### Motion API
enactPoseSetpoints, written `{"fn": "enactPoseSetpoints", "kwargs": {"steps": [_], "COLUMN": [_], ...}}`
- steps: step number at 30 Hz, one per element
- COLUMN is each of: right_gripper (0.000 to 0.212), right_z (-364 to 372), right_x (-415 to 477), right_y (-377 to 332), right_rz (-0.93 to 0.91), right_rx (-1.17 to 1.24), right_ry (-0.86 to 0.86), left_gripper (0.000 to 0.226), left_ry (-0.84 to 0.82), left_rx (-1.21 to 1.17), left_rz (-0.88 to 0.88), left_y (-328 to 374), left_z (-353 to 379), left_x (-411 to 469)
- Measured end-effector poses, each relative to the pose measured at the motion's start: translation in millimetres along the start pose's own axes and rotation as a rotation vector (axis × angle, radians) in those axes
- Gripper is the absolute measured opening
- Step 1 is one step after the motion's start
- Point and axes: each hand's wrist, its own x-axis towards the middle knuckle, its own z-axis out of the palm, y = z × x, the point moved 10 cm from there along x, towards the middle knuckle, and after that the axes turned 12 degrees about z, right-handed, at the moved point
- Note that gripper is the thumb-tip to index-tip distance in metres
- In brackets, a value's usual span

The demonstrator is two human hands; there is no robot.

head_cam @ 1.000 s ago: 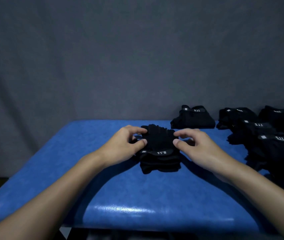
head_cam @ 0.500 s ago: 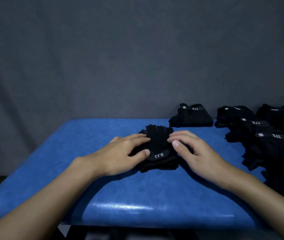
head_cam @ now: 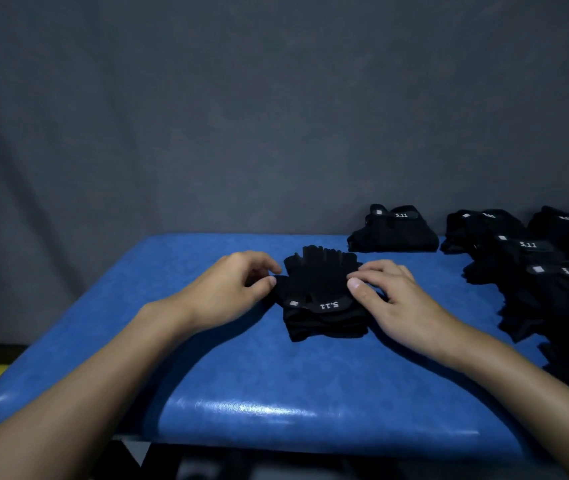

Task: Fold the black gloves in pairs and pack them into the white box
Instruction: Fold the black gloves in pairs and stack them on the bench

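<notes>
A stacked pair of black gloves with a white "5.11" label lies in the middle of the blue table, its fingers pointing away from me. My left hand is at the pair's left edge, fingers curled, thumb and forefinger pinching the fabric. At the right edge my right hand has its thumb on top of the gloves and its curled fingers pinching that side. No white box is in view.
A folded black glove pair sits at the table's back edge. A pile of several black gloves covers the right side of the table. A grey cloth backdrop hangs behind, and the floor shows at the lower left.
Half a second ago both hands pressed flat on the gloves. Now the fingers have lifted and curled back to the pair's left and right edges.
</notes>
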Motion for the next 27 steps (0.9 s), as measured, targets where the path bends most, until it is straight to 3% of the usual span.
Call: {"fn": "enactPoseSetpoints", "kwargs": {"steps": [14,16,19,22,27], "right_gripper": [0.053,0.052,0.044,0.048,0.058], "right_z": [-1,-2,-12,-12,8], "right_x": [-1,0,-3,-8,-7], "right_y": [1,1,-9,-21,-6], "right_rz": [0.020,0.029,-0.077,-0.179,-0.104], "right_rx": [-0.047,-0.056,0.071,0.115,-0.162], "right_ry": [0.027,0.049,0.114,0.046,-0.084], "left_gripper": [0.007,0.017,0.031,0.038,0.073], "left_ry": [0.188,0.196,0.092,-0.030,-0.152], "left_rx": [0.009,-0.034,-0.074,-0.078,0.110], "left_rz": [0.065,0.105,0.175,0.154,0.112], "left_y": [6,10,21,19,8], "left_z": [-11,-6,11,28,38], "left_x": [9,10,14,15,15]}}
